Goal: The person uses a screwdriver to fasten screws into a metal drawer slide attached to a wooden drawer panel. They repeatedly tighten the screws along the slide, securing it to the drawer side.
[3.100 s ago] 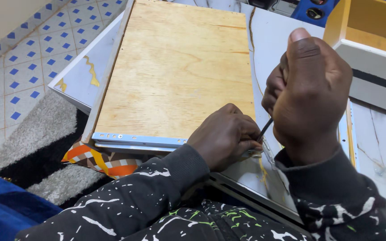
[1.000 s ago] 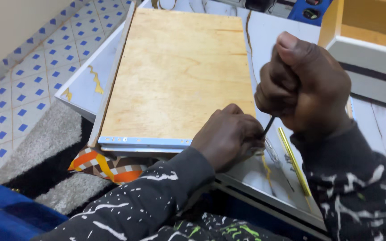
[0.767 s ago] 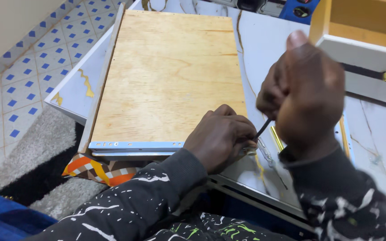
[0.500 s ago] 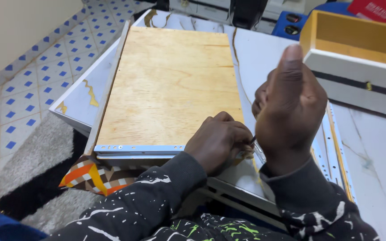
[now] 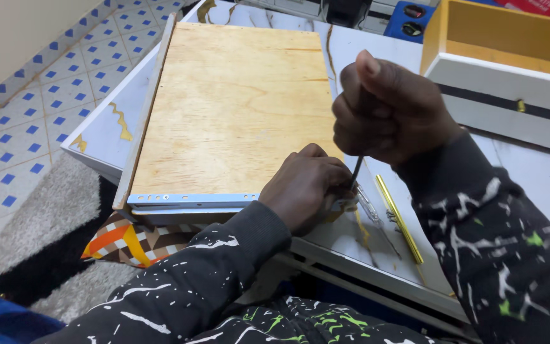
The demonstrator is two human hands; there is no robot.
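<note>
A screwdriver (image 5: 356, 171) stands nearly upright at the near right corner of an upturned plywood drawer (image 5: 237, 108). The right hand (image 5: 389, 108) is clenched in a fist around its handle. The left hand (image 5: 307, 188), fingers curled together, presses down at that corner, hiding the tip. Were the tip to slip, it would likely jab those fingers. The drawer lies on a white marbled table (image 5: 529, 191).

A yellow-and-white drawer box (image 5: 510, 70) is seen at the counter's (image 5: 536, 191) far right — a patterned cushion (image 5: 135, 242) below, blue-dotted floor tiles (image 5: 27, 127) beyond.
</note>
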